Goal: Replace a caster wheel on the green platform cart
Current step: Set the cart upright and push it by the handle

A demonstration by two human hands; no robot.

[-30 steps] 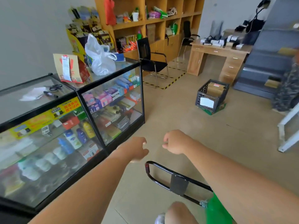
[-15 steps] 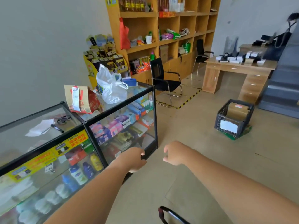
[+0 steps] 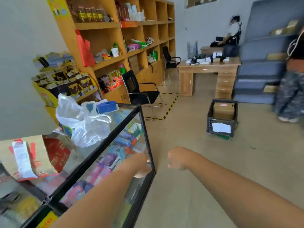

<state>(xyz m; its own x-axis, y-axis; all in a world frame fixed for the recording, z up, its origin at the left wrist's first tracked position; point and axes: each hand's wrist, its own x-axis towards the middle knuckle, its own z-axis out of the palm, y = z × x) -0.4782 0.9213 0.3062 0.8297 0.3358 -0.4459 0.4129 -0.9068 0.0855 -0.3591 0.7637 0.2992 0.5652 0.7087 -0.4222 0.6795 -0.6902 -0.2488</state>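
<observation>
My right hand (image 3: 177, 159) is curled into a loose fist with nothing in it. My left hand (image 3: 139, 163), blurred, is curled the same way and also empty, in front of the corner of the glass counter (image 3: 146, 137). A white plastic bag (image 3: 82, 122) sits on the counter top. Well off on the floor stands a black crate (image 3: 222, 119) with a green strip (image 3: 223, 137) under it; whether that is the cart I cannot tell.
</observation>
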